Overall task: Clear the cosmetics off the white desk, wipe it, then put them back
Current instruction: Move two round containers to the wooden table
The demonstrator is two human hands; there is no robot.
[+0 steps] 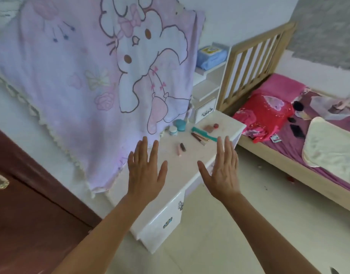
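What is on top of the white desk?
Visible: teal pot, small white jar, teal comb, pink compact, red item, brown pencils, two lipsticks. The hanging blanket, left hand and right hand hide parts of the desk.

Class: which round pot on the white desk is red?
The small red pot beside the pink compact; the teal pot and white jar stand near the blanket.

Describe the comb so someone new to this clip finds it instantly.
On the white desk below the hanging pink cartoon blanket, look toward the far end. The comb lies flat beside brown pencils; it is the only long teal, toothed item there.
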